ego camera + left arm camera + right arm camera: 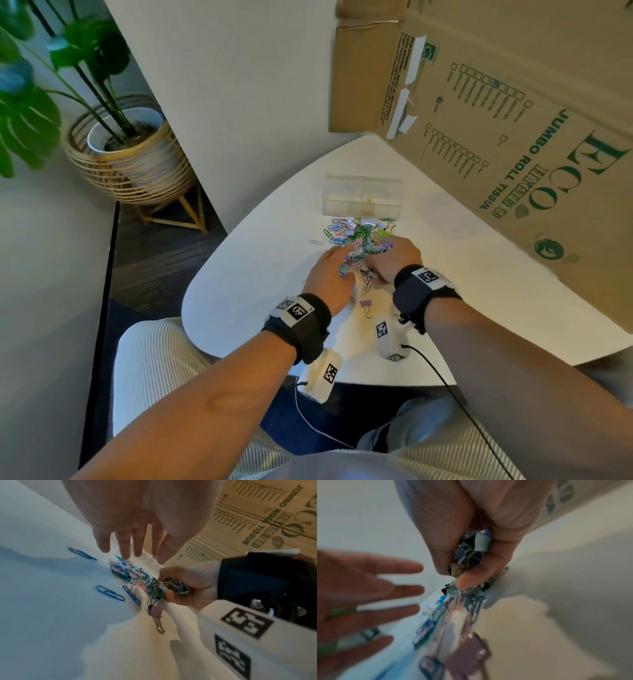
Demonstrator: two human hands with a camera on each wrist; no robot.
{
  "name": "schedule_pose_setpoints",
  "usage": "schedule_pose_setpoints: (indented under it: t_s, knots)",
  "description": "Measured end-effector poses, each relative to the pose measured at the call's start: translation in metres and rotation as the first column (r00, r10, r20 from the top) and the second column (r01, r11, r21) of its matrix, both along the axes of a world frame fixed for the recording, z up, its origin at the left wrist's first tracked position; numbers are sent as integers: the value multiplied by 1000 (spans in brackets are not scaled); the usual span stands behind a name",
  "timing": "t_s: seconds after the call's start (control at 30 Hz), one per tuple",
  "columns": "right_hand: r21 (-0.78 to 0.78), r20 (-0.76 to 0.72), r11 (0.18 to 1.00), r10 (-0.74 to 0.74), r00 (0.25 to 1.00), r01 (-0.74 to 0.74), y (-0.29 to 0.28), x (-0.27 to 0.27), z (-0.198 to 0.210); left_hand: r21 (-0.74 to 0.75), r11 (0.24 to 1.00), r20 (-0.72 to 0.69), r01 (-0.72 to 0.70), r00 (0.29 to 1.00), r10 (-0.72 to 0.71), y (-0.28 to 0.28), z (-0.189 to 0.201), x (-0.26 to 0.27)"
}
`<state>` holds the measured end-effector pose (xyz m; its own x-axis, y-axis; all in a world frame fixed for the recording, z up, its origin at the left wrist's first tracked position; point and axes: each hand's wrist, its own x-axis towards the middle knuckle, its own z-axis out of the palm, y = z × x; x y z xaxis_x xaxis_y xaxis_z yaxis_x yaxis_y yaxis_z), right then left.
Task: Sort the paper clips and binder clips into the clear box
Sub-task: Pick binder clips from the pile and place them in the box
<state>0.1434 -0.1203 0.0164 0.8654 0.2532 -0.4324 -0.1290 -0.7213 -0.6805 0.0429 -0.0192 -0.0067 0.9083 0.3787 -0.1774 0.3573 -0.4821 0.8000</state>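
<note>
A big brown cardboard box (513,120) printed with green lettering leans over the far right side of the white counter (246,301), and a potted plant (102,113) in a woven basket stands on the floor off to the left. On the counter, toward its far side, sits the clear box (362,195), lying just behind a heap of coloured paper clips (356,240) mixed with small binder clips; the heap spreads from the box's near wall down to the two hands. The left hand (329,279) lies over the near left edge of the heap with its fingers (126,543) straight and spread, its grip slack and holding nothing that can be seen, though the right wrist view shows something green blurred against its palm that cannot be made out. The right hand (394,260) is at the near right edge of the heap, its grip closed around a bunch of binder clips (175,588), with the thumb (467,580) pressing them against the curled fingers; a tangle of paper clips hangs from the bunch down to the counter. Both wrists wear dark bands carrying white camera blocks with black-and-white square markers (297,311). A lone lilac binder clip (366,306) lies on the counter just nearer than the hands, between the two wrists. A few blue paper clips (109,595) lie loose on the counter, apart from the heap on its left side.
</note>
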Motion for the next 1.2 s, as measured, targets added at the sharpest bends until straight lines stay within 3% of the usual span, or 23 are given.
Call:
schedule_pose_setpoints:
  t_s: [0.13, 0.23, 0.27, 0.3, 0.37, 0.43, 0.5, 0.53, 0.6, 0.73, 0.8, 0.9, 0.97, 1.1, 1.2]
  knots:
    - [193, -176, 962, -160, 971, 194, -13, 2, 9, -71, 994, 31, -89, 995, 91, 2, 2, -1]
    - [329, -228, 914, -167, 959, 237, -16, -1, 19, -329, 940, 51, -85, 993, 107, -3, 10, 1]
    - [376, -223, 895, -165, 961, 241, -16, -3, 23, -482, 870, 60, -102, 987, 148, -7, 14, 2]
    - [412, -212, 881, -156, 965, 233, -16, -6, 27, -641, 754, 28, -144, 977, 211, -11, 19, 3]
    - [450, -182, 872, -121, 976, 192, -15, -14, 32, -867, 442, -112, -231, 954, 280, -16, 27, 9]
    - [451, -132, 885, -62, 989, 115, -12, -21, 35, -949, 184, -207, -254, 948, 240, -20, 27, 15]
    - [359, -26, 932, 56, 998, -43, -8, -27, 36, -969, -21, -247, -248, 947, 206, -21, 26, 19]
    - [262, 50, 952, 152, 987, -160, -5, -30, 37, -963, -108, -267, -249, 939, 219, -22, 26, 21]
    - [40, 192, 932, 346, 918, -360, -1, -35, 38, -944, -208, -310, -257, 907, 284, -24, 27, 24]
    - [-71, 223, 870, 491, 842, -488, 0, -36, 39, -920, -294, -357, -259, 863, 358, -23, 22, 28]
    - [-96, 222, 851, 524, 822, -516, 0, -36, 40, -922, -287, -358, -261, 858, 369, -20, 20, 29]
    - [-266, 234, 811, 579, 781, -521, -2, -35, 46, -942, -237, -313, -238, 878, 363, -16, 26, 28]
    - [-190, 260, 848, 529, 808, -495, -5, -30, 48, -950, -225, -289, -215, 880, 377, -12, 27, 28]
    - [114, 335, 945, 255, 907, -307, -14, -22, 56, -949, -219, -296, -225, 875, 383, -5, 27, 25]
    - [97, 337, 930, 304, 891, -355, -18, -28, 61, -953, -218, -282, -210, 878, 386, -2, 20, 20]
